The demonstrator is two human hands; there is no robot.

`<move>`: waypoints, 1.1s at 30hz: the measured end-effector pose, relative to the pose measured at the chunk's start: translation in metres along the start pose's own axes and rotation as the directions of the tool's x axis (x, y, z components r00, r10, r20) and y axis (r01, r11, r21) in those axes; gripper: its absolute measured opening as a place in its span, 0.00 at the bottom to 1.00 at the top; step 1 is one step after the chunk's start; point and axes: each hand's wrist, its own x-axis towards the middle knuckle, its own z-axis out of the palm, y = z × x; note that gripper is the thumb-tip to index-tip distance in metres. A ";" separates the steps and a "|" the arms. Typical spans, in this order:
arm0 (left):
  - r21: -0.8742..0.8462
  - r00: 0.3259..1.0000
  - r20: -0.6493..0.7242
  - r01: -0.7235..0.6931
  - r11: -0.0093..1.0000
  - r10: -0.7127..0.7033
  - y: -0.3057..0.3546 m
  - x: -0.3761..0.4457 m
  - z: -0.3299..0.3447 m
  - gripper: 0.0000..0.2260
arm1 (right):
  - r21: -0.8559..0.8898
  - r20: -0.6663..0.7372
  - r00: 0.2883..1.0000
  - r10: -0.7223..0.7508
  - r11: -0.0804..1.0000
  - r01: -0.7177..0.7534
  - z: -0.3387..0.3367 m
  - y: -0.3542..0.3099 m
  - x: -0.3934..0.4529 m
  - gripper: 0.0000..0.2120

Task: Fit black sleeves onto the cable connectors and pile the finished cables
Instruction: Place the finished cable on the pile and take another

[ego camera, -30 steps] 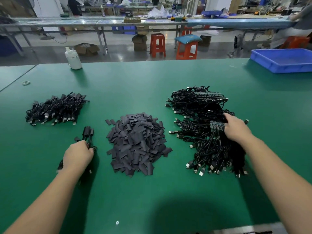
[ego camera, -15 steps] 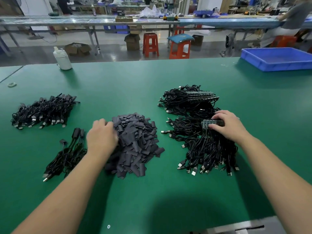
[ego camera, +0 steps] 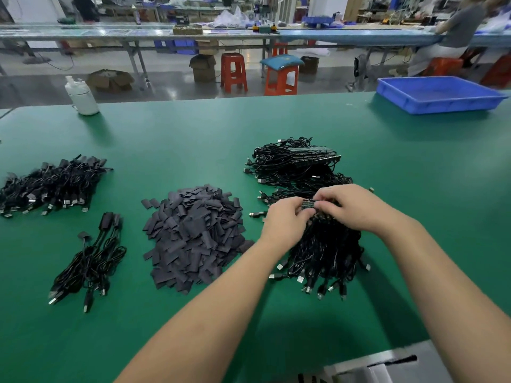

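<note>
Both hands are working the same spot. The left hand [ego camera: 284,225] and right hand [ego camera: 356,207] are pinching opposite ends of a short row of small dark connector blocks [ego camera: 309,203], fingers curled tight on it, right on top of the big tangled heap of unsleeved black cables with bare metal plugs [ego camera: 326,252]. Judging by that, they are separating or pulling the next cable out of the raw stock; no sleeve is in either hand yet.

Just left of the left hand, the loose mound of flat black sleeve pieces [ego camera: 193,236] is sitting untouched, still large. Further left of that, a small bundle of black cables with sleeved ends [ego camera: 91,258] is lying on the green bench mat [ego camera: 193,139]; it looks like the current finished batch, not yet moved on. Beyond and left of it, the larger pile of finished black cables [ego camera: 52,183] is building up.

Beyond the hands, a second stack of black cables with connector strips on top [ego camera: 296,161] is waiting, looks unprocessed.

Estimate: well under half done. The raw stock near the hands is outweighing the finished pile, and plenty of sleeves remain.

Far right of the hands, a blue plastic tray [ego camera: 439,95]; far left, a white plastic bottle [ego camera: 81,96].
</note>
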 end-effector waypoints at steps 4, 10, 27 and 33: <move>-0.010 1.000 -0.009 0.003 1.000 -0.003 0.006 -0.004 0.003 0.15 | -0.056 -0.013 1.000 0.009 0.998 -0.010 0.005 -0.006 -0.003 0.11; 0.065 0.992 -0.121 0.041 0.997 -0.033 0.016 -0.008 0.005 0.18 | -0.134 -0.161 0.986 0.047 0.989 -0.069 0.011 -0.015 -0.005 0.13; -0.549 0.995 -0.096 -0.066 0.833 0.016 0.021 -0.012 -0.085 0.07 | -0.062 -0.120 0.990 0.075 0.995 -0.083 -0.002 0.042 -0.014 0.12; -0.271 0.982 -0.078 -0.187 0.944 0.173 0.026 -0.016 -0.089 0.07 | -0.019 -0.087 0.983 0.159 0.987 -0.161 0.023 0.051 0.024 0.14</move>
